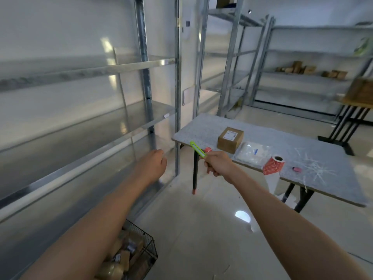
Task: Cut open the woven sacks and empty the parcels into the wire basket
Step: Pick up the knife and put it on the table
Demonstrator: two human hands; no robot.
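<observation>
My right hand (217,163) is closed around a green utility knife (197,149), held out in front of the grey table's near corner. My left hand (155,161) is raised beside the metal shelving with its fingers curled in and nothing in it. A black wire basket (150,242) stands on the floor at lower left, partly hidden by my left forearm, and holds several brown parcels (123,257). No woven sack shows in this view.
A grey table (302,146) on black legs carries a cardboard box (230,139), a clear plastic bag (253,153), a red label roll (273,164) and a small pink item (297,169). Metal shelving (145,81) lines the left wall and the back. The floor is pale tile.
</observation>
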